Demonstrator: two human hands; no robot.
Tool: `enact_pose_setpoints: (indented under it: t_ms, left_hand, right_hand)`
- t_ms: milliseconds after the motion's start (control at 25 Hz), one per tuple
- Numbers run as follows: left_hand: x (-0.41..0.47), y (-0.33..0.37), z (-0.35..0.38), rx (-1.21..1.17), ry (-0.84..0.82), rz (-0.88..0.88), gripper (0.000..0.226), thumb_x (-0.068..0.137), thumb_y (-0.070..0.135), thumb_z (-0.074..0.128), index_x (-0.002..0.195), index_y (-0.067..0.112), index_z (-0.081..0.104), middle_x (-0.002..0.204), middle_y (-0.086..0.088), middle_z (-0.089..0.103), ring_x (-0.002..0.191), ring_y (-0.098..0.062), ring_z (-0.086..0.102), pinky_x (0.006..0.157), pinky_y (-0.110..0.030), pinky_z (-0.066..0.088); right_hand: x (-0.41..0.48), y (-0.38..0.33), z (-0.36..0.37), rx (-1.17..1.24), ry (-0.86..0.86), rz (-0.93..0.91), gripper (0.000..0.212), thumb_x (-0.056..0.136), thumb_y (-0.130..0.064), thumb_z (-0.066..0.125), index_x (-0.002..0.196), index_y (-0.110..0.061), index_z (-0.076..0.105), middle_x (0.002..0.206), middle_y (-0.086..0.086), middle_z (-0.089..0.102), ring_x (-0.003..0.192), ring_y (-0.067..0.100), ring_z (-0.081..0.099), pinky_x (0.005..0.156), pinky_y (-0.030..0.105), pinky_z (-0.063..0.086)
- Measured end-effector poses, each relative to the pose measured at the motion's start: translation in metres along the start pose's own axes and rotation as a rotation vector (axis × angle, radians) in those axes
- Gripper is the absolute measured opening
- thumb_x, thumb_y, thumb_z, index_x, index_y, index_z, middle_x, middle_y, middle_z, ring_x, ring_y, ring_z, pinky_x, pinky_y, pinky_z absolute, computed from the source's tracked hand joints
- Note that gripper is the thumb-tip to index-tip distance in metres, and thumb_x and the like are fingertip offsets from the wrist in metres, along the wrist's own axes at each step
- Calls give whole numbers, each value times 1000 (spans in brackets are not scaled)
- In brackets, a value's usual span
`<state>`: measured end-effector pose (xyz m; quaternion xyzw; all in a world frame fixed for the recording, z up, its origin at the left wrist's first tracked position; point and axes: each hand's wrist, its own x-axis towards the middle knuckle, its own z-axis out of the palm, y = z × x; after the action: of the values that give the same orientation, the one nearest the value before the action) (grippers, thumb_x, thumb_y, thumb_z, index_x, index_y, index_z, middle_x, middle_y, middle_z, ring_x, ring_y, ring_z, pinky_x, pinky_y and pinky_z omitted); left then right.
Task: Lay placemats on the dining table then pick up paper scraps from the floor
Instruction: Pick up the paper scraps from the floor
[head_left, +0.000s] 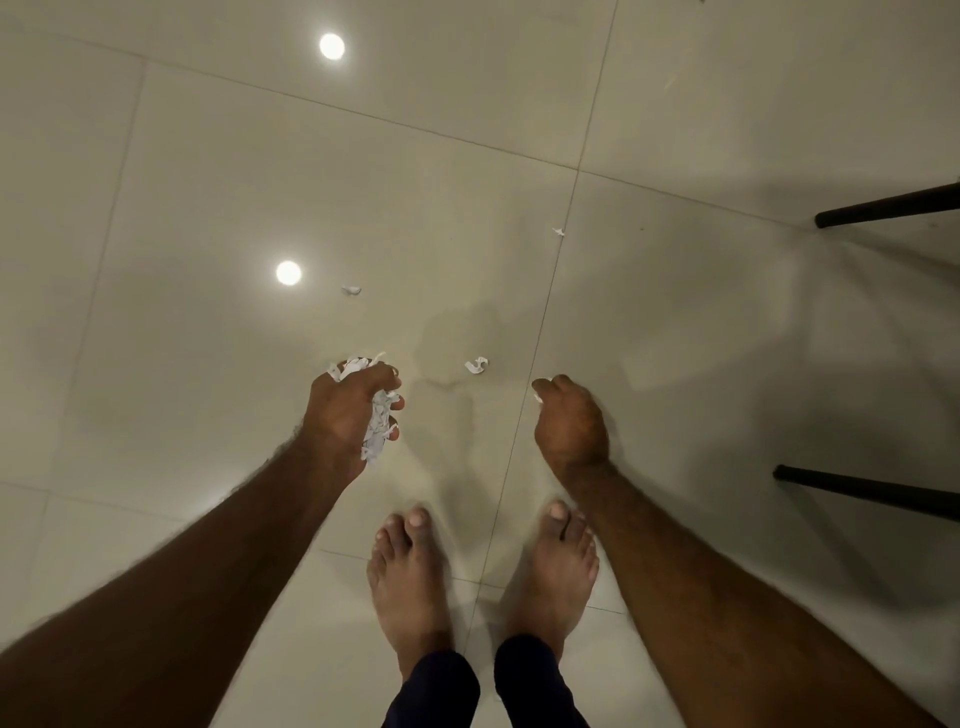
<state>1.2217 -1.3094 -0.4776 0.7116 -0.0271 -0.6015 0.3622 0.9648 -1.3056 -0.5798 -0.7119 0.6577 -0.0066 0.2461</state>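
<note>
A glossy, pale tiled floor fills the view, with two dark furniture legs off to the right of the hands. The left hand is clenched round a wad of paper scraps. The right hand is curled, a small white bit pinched at its fingertips. The floor pickup looks well under way. A loose scrap lies between the hands, just ahead. A second scrap sits beyond the left hand and a third scrap farther beyond the right. The next move probably calls for a low pinch at the nearest one without loosening the wad.
</note>
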Motion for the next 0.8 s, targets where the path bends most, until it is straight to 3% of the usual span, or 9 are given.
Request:
enact_pose_setpoints:
  t_ms: [240,440,600,800]
  left_hand:
    - [-1,-3,-29,-25,22,-14,14,90,4,64,88,15,56,72,1,62,67,-21,60,48,-26,40]
    - [2,-2,-30,-26,36,-9,14,88,3,64,84,13,56,71,-4,59,66,-23,60,47,-26,41]
    - [5,1,-31,-56,50,-11,12,88,2,63,87,12,56,73,-5,56,66,-23,58,46,-25,40]
    - [9,3,-39,-106,42,-12,15,89,2,64,97,13,57,71,-3,57,69,-24,58,45,-27,41]
  right_hand:
    - [22,-42,2,77,27,-117,42,70,12,60,104,-11,71,89,7,68,74,31,63,65,35,54]
    - [42,-69,21,9,-101,-293,49,72,10,62,116,-13,67,109,7,66,85,31,64,72,34,55]
    - [45,-71,28,-43,-179,-309,45,64,14,65,100,-12,70,84,8,63,71,33,61,58,32,50]
    - [80,-121,9,-61,-139,-389,42,66,3,65,101,-20,71,84,2,65,81,29,61,61,31,49]
